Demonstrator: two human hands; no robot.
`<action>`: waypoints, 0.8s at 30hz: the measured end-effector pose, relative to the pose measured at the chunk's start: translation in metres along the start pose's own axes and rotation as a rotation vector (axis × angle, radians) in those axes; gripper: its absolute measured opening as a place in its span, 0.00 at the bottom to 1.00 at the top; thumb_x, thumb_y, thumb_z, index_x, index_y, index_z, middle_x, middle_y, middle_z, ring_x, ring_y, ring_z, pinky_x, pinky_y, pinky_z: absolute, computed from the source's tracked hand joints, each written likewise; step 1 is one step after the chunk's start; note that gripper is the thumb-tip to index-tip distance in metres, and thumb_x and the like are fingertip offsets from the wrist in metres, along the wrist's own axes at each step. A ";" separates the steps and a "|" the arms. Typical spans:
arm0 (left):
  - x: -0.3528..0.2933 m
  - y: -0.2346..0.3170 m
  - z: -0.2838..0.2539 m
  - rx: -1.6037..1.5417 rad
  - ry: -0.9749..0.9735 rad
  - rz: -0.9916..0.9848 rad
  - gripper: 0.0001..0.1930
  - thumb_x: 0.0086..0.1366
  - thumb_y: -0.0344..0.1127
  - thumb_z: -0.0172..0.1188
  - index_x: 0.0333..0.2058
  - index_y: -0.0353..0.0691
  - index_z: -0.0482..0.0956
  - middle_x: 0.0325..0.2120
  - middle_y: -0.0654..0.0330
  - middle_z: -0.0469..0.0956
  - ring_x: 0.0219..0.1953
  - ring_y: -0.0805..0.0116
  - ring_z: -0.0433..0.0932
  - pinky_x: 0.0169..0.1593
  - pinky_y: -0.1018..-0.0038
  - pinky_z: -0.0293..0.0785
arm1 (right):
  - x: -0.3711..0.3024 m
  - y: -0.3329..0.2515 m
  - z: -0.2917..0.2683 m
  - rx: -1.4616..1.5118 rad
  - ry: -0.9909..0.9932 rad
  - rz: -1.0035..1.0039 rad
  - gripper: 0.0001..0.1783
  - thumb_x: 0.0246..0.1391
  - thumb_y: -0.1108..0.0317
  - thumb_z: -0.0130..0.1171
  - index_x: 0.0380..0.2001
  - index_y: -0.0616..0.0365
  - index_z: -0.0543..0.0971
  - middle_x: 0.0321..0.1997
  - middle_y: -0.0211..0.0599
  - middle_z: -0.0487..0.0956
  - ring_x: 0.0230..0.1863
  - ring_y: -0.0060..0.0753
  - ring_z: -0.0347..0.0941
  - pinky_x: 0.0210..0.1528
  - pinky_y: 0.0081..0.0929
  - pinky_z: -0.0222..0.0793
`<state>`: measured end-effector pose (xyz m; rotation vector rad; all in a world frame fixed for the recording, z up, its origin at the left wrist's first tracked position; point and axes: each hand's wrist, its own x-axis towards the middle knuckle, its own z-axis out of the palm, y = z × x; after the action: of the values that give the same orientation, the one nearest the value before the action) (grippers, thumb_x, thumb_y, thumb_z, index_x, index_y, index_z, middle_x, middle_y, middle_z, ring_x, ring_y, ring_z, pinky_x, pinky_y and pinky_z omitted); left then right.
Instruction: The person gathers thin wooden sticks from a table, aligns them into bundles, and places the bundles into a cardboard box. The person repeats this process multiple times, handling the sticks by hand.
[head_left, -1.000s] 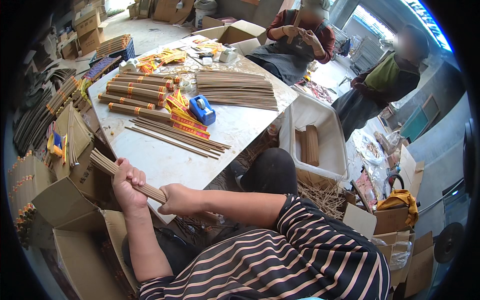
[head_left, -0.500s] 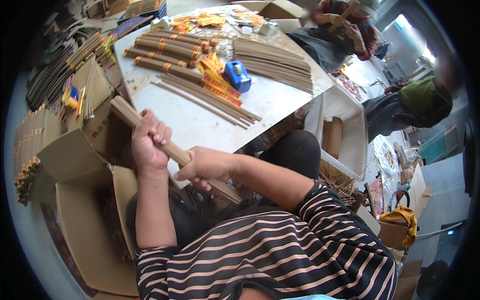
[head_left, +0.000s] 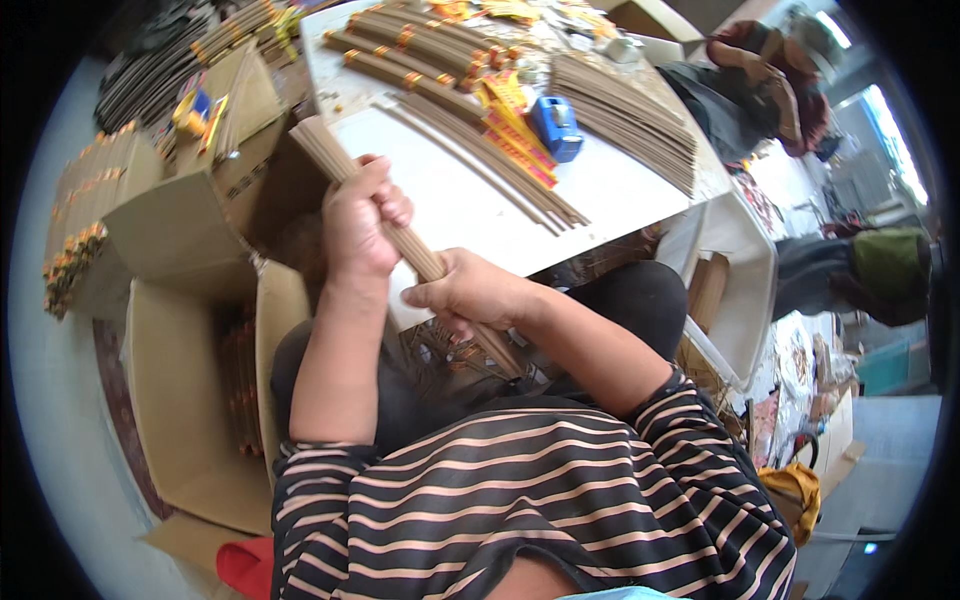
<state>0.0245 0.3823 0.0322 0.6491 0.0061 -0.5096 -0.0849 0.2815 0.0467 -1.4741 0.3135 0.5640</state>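
A slanting bundle of thin brown incense sticks (head_left: 326, 148) is gripped in both my hands above my lap, by the near edge of the white table (head_left: 400, 160). My left hand (head_left: 360, 225) is wrapped round its upper part in a fist. Lower down, my right hand (head_left: 478, 290) closes round the bundle with the thumb lying along it. On the table beyond lie loose sticks (head_left: 630, 125), a narrow row of sticks (head_left: 470, 158), yellow-and-red labels (head_left: 520, 140), a blue tape dispenser (head_left: 557, 130) and several banded bundles (head_left: 405, 78).
To my left stands an open cardboard box (head_left: 165, 390) with banded bundles (head_left: 240, 385) inside. More banded bundles (head_left: 85, 215) are stacked at the far left. A white plastic bin (head_left: 750, 325) holding sticks stands right of my knee. One person (head_left: 735, 105) sits across the table; another (head_left: 850, 270) is farther right.
The view has swung, so the table, boxes and hands appear farther right. Both hands keep hold of the same bundle. A red item now shows at the lower left.
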 end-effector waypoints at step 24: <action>-0.006 0.000 0.002 0.001 0.078 0.084 0.08 0.56 0.25 0.56 0.26 0.42 0.65 0.12 0.67 0.64 0.11 0.76 0.63 0.16 0.77 0.63 | 0.015 0.015 0.016 -0.421 0.319 -0.154 0.11 0.51 0.66 0.57 0.25 0.59 0.66 0.12 0.26 0.66 0.09 0.19 0.63 0.11 0.19 0.59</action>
<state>0.0190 0.3840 0.0345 0.6670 0.0523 -0.4032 -0.0824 0.3000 0.0277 -1.9834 0.3383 0.2768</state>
